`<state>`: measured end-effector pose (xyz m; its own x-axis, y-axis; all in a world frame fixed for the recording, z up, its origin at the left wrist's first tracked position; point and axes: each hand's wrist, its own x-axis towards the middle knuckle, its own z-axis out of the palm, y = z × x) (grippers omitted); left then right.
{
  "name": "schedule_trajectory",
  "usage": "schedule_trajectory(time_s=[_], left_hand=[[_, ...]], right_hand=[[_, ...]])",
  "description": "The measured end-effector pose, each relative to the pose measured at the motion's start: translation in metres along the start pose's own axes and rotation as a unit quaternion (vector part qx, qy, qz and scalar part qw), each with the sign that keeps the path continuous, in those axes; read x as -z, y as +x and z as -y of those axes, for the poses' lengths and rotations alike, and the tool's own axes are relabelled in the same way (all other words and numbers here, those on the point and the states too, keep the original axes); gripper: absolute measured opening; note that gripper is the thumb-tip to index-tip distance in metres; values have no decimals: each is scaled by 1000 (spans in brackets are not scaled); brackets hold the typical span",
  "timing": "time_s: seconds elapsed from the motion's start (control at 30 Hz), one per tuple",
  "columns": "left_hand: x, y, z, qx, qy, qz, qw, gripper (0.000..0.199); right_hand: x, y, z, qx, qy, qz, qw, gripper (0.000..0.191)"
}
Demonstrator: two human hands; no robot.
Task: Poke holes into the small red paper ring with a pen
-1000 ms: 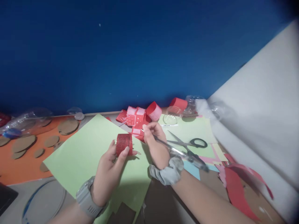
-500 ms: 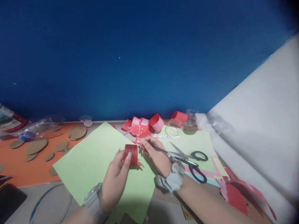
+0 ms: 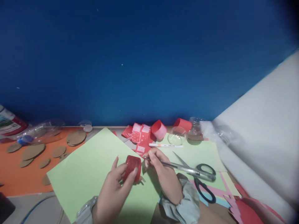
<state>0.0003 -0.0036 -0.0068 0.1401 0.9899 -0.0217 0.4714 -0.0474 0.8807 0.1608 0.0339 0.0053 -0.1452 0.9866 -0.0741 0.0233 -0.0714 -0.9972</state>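
My left hand (image 3: pixel 114 189) is closed around a short red roll (image 3: pixel 132 168) with fine ridges, like a roll of ribbon, gripped between thumb and fingers with one finger sticking up. Just right of it, my right hand (image 3: pixel 164 174) pinches a slim pen (image 3: pixel 198 173), its tip pointing left close to the roll; I cannot tell whether it touches. Under both hands lies a light green sheet of paper (image 3: pixel 88 158), turned cornerwise. Scissors (image 3: pixel 180 158) with black handles lie spread on papers behind the pen, partly covered by it.
Cardboard discs (image 3: pixel 34 151) and a clear plastic bottle (image 3: pixel 46 129) lie on orange paper (image 3: pixel 21 183) at left. Red and pink paper pieces (image 3: pixel 142 140), a white marker (image 3: pixel 165 145) and a clear lid (image 3: pixel 175 139) sit toward the blue wall (image 3: pixel 144 62). A white wall (image 3: pixel 263 109) rises right.
The view has tilted up slightly, so the table sits lower. The pen's back end has swung over the scissors. One left finger has lifted beside the roll, which leans a little more.
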Motion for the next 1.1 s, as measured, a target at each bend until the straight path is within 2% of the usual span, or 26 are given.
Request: schedule_trajectory(time_s=[0.2,0.37,0.57,0.73,1.1], left_hand=[[-5,3,4,8,15,-6,1000,25],[-4,4,5,11,23,5,1000,27],[-3,7,3,13,27,8,1000,30],[-4,7,4,13,29,12,999,33],[-3,7,3,5,33,15,999,31]], right_hand=[[0,1,-4,-59,-8,13,998,35],[2,6,-10,-68,30,-21,997,37],[-2,2,-5,-24,-7,4,1000,27],[2,1,-4,-54,-25,8,998,31],[3,4,-2,-57,-18,20,998,30]])
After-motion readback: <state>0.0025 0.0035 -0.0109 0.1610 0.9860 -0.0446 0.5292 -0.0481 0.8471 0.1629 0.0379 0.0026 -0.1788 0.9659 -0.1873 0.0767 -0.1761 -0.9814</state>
